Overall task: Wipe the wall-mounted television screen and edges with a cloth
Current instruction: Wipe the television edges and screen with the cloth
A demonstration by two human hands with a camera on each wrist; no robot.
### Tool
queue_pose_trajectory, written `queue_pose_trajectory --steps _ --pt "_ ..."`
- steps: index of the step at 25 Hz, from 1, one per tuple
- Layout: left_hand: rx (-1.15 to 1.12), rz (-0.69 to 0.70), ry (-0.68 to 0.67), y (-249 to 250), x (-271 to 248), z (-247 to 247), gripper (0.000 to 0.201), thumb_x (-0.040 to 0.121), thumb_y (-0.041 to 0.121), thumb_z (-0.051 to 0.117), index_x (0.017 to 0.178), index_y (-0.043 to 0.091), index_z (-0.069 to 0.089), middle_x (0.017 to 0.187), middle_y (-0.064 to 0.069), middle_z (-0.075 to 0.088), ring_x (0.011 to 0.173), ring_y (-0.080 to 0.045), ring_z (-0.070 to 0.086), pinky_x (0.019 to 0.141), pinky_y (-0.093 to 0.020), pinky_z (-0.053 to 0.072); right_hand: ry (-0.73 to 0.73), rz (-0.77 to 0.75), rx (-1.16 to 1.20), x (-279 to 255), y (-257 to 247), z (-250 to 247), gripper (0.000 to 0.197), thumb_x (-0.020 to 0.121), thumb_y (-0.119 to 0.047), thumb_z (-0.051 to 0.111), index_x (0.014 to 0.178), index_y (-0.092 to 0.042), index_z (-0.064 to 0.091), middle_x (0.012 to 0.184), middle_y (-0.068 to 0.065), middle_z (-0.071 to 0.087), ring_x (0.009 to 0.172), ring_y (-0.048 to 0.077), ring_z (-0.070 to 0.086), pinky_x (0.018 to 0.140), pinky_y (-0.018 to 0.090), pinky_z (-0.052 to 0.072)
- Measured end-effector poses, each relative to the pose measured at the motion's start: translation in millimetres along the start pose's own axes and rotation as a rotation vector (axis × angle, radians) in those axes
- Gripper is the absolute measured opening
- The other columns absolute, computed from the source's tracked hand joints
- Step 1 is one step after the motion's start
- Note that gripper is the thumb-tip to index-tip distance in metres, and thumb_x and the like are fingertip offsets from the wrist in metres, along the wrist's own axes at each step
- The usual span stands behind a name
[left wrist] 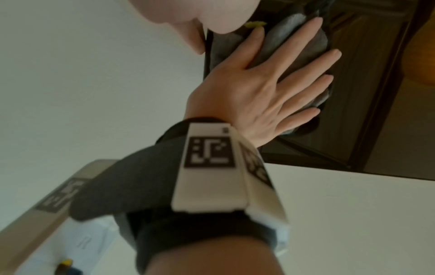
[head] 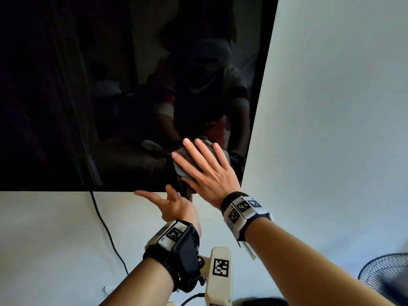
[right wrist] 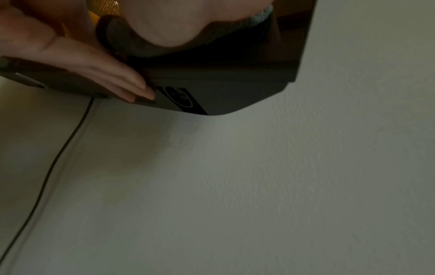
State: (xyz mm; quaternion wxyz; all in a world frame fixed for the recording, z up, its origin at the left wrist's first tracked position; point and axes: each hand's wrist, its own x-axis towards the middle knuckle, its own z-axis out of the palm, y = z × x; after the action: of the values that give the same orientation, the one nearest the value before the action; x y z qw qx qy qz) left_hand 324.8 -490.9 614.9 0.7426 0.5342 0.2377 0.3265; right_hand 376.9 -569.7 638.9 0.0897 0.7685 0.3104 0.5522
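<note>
At the lower right corner of the television (head: 132, 85), the right hand (head: 207, 171) presses a grey cloth (head: 180, 165) flat against the screen, fingers (head: 199, 149) straight and spread. The left hand (head: 172, 205) braces the bottom edge, fingers relaxed, holding nothing. Judging by this position, screen wiping is under way; how much is already clean cannot be told, and the edges probably remain.

One wall-mounted television (head: 110, 85), one grey cloth (head: 183, 164), two hands, left (head: 174, 206) and right (head: 207, 171), two wrist bands with printed markers, one black cable (head: 106, 228), one fan (head: 388, 274)
</note>
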Motion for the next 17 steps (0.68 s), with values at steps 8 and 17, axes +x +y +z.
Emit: queue_pose_trajectory --steps 8,17 --pt "0.052 0.087 -0.141 1 -10 -19 0.068 0.101 0.017 0.048 0.156 0.029 0.010 0.087 -0.011 0.070 0.069 -0.016 0.073 0.086 -0.040 0.057 0.049 0.233 -0.023 -23 18 -6 0.050 0.101 -0.047 0.041 0.147 -0.032 0.031 0.154 0.004 0.026 0.143 0.023 0.026 0.118 0.044 0.019" --pt "0.641 1.499 -0.871 36 34 -5 0.055 0.106 0.033 0.025 0.155 0.010 0.016 0.165 -0.004 0.015 0.150 -0.016 0.021 0.121 -0.029 0.021 0.043 0.500 0.308 1 5 -20 0.070 0.094 -0.033 0.034 0.151 -0.004 0.005 0.160 0.007 0.002 0.148 0.024 0.006 0.121 0.040 0.004"
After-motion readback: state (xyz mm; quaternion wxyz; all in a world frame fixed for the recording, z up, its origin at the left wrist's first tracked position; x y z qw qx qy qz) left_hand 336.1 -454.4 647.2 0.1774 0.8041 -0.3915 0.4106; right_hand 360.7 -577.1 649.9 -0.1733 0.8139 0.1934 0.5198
